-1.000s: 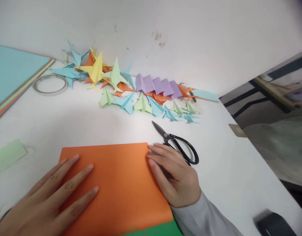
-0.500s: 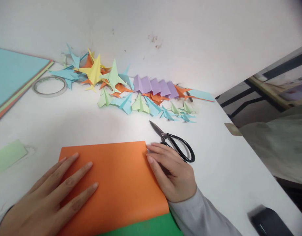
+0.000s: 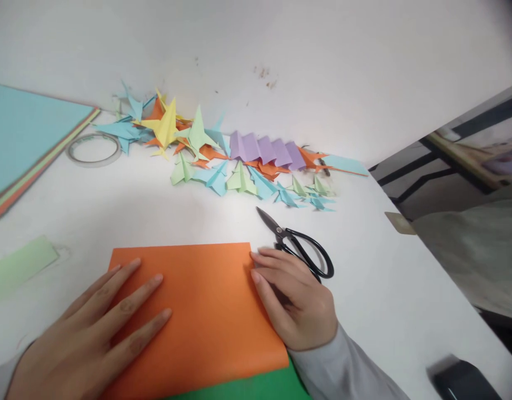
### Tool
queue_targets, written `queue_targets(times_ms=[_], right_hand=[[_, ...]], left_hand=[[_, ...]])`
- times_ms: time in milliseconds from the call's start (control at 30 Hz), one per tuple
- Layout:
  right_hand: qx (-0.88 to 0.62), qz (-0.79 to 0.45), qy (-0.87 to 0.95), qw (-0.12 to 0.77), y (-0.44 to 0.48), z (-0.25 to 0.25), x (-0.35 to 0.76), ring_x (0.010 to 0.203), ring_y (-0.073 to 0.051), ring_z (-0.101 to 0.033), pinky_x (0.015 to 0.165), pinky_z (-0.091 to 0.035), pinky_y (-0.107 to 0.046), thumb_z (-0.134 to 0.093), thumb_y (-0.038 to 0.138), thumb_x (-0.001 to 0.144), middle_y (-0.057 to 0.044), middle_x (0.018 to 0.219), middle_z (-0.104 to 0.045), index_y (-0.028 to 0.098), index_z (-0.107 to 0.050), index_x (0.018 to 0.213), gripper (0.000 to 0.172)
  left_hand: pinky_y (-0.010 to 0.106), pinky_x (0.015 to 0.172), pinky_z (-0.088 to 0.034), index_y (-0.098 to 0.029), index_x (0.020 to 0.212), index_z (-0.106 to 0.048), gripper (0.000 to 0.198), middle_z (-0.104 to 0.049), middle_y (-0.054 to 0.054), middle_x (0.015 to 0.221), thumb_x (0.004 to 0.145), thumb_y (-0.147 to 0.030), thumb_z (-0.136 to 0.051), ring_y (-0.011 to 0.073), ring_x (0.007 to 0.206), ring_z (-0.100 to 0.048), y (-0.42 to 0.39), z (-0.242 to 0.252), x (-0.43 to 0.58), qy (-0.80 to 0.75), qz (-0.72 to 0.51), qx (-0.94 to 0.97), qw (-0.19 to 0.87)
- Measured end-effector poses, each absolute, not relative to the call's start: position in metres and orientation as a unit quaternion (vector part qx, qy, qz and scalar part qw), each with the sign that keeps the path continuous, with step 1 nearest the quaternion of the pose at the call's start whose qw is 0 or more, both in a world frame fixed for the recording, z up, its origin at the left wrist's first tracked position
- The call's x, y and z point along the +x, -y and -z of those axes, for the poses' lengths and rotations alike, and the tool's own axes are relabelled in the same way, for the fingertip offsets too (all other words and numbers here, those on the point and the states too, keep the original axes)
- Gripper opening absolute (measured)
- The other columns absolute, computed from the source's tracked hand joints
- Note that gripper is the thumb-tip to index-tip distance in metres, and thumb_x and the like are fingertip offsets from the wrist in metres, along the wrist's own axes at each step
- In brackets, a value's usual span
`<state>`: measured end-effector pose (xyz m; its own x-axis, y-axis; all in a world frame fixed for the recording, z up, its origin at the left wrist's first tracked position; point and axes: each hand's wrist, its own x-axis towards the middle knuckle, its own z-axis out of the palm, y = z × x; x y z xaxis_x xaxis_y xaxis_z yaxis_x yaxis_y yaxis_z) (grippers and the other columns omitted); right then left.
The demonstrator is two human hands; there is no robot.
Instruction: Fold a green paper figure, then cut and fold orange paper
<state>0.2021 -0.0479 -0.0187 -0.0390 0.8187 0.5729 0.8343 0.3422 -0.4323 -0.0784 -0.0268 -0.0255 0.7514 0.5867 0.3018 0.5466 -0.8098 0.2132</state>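
Note:
An orange sheet of paper [image 3: 210, 300], bent over along its near side, lies in front of me. A green sheet [image 3: 256, 386] shows from beneath it at the bottom. My left hand [image 3: 93, 328] presses flat on the orange sheet's left part, fingers spread. At the sheet's right edge, near the far corner, my right hand [image 3: 300, 300] has its thumb and fingers drawn together on the paper; its palm side is hidden. Black-handled scissors [image 3: 280, 230] lie just beyond my right hand, blades pointing away to the left.
Folded paper planes [image 3: 166, 125] in several colours line the wall, beside a pleated purple paper [image 3: 266, 150]. A tape roll [image 3: 93, 150] and stacked coloured sheets [image 3: 31, 139] are at the left, with a green strip [image 3: 23, 266] nearer. A black object [image 3: 462, 380] sits lower right.
The whole view has shifted slightly, so things appear a little further right and lower. Both hands keep their places on the orange paper.

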Motion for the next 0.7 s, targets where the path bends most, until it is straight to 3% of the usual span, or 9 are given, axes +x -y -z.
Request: queue_targets(times_ms=[367,567,700], right_hand=[[-0.533,-0.061,0.744,0.398,0.054,0.009,0.2,0.065,-0.017,-0.063,0.062,-0.054,-0.031,-0.057,0.004,0.072,-0.005,0.065,-0.064,0.017,-0.06,0.067,0.013],[-0.507,-0.071,0.784,0.351,0.056,0.016,0.21,0.072,-0.02,-0.063,0.064,-0.055,-0.032,-0.059,0.007,0.071,-0.006,0.075,-0.064,0.018,-0.06,0.078,0.013],[-0.522,-0.036,0.761,0.385,0.057,0.025,0.209,0.078,-0.021,-0.065,0.072,-0.054,-0.034,-0.055,0.015,0.077,-0.007,0.082,-0.067,0.019,-0.063,0.082,0.011]], left_hand=[[0.049,0.102,-0.029,-0.03,0.124,-0.048,0.058,-0.046,0.004,0.135,0.073,-0.056,-0.046,0.033,0.128,-0.032,0.025,0.009,-0.074,-0.301,-0.18,0.935,0.06],[0.052,0.1,-0.032,-0.029,0.121,-0.053,0.051,-0.047,0.006,0.134,0.077,-0.054,-0.044,0.0327,0.13,-0.03,0.027,0.002,-0.072,-0.315,-0.166,0.932,0.064],[0.053,0.099,-0.034,-0.029,0.119,-0.054,0.051,-0.049,0.007,0.132,0.078,-0.056,-0.04,0.0311,0.13,-0.031,0.026,0.005,-0.073,-0.319,-0.17,0.93,0.065]])
